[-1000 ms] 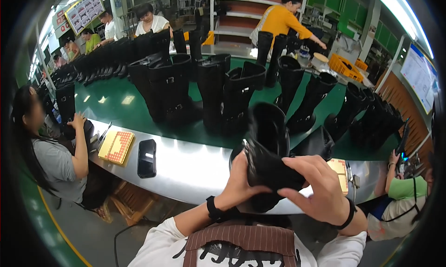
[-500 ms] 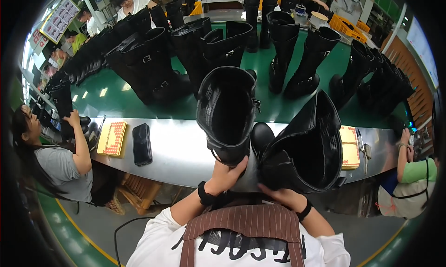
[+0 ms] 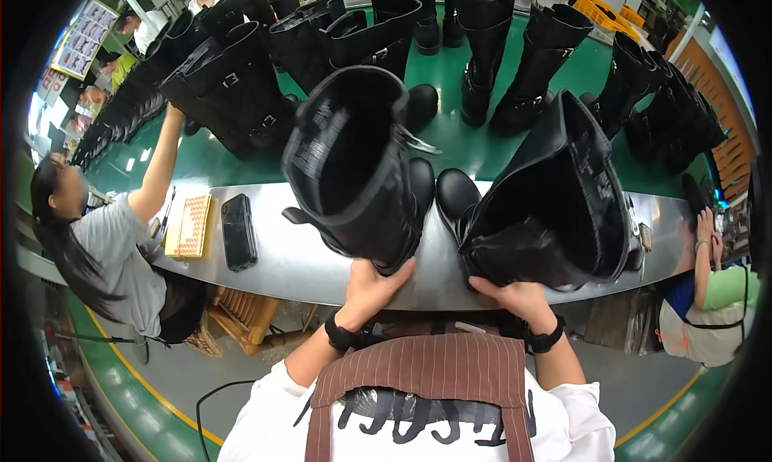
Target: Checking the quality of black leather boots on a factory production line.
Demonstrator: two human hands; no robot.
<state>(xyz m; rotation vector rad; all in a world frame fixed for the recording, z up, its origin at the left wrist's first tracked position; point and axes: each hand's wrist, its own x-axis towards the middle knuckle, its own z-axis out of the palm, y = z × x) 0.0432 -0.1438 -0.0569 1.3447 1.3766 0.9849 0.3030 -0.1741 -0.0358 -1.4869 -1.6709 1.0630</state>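
Two tall black leather boots [image 3: 384, 213] in front; one black rectangular phone [image 3: 239, 233]; one yellow-and-red paper stack [image 3: 191, 226]; two black wristbands [image 3: 338, 333]; one brown pinstriped apron [image 3: 418, 367]. The black buckled boots [image 3: 235, 104] behind overlap too much to count.

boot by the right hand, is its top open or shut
Open: the boot by the right hand gapes widely at the top, its dark inside showing past the rim.

The green section of the worktop [image 3: 450, 78] is supporting upright black boots [image 3: 484, 52]; its metal front strip [image 3: 297, 261] is carrying a black phone [image 3: 239, 231] beside a red-marked yellow pad [image 3: 191, 225]. The two nearest boots [image 3: 374, 209] are hiding their contact with the strip
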